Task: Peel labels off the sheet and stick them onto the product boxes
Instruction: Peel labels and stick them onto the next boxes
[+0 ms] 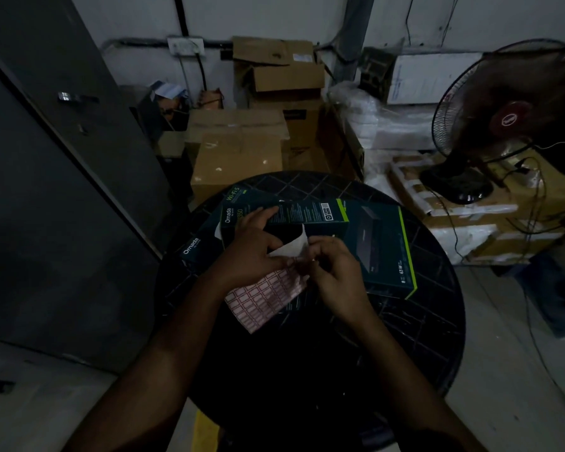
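A sheet of red-bordered labels (261,296) hangs over the round black table (405,337), its top edge curled up white. My left hand (253,246) grips the sheet near that curled edge. My right hand (335,274) pinches at the sheet's top right corner; whether a label is between its fingers I cannot tell. Behind my hands lie dark teal product boxes: a large flat one (379,243) on the right, a long one (307,213) across the middle, and an Omada box (196,246) on the left.
A grey metal cabinet (62,190) stands to the left. Brown cartons (238,151) are stacked beyond the table. A pedestal fan (509,119) sits on wrapped cartons at the right, with cables trailing down to the floor.
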`<state>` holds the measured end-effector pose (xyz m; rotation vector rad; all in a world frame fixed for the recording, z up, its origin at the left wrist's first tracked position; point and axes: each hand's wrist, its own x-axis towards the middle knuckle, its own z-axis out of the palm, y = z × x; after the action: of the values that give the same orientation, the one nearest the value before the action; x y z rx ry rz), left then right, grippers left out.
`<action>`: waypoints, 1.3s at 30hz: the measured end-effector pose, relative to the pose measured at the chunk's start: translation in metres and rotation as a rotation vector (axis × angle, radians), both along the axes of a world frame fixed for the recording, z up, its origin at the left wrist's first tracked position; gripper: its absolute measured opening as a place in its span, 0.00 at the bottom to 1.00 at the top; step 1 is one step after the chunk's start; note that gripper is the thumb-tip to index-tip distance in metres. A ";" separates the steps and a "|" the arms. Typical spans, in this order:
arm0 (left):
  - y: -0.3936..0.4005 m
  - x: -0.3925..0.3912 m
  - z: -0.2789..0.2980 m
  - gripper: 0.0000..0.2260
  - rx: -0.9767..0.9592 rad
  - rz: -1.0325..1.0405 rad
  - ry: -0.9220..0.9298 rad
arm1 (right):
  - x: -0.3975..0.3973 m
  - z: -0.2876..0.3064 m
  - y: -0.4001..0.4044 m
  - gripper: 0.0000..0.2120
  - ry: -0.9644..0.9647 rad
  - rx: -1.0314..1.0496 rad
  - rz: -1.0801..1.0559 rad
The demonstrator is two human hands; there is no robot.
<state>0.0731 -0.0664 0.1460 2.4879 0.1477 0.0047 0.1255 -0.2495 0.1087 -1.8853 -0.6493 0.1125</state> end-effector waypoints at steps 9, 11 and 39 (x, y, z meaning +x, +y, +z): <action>0.001 -0.003 -0.002 0.11 0.019 -0.016 -0.021 | 0.020 0.006 -0.007 0.07 0.377 0.162 0.034; 0.001 -0.002 -0.003 0.10 0.024 -0.003 -0.035 | 0.026 0.008 -0.014 0.03 0.350 0.097 0.176; -0.001 -0.015 -0.001 0.08 0.012 -0.045 0.002 | 0.026 -0.191 -0.064 0.07 0.752 -0.266 -0.154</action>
<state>0.0580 -0.0678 0.1453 2.5026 0.0920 -0.0156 0.1516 -0.3133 -0.0825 -1.9414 0.0298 0.7947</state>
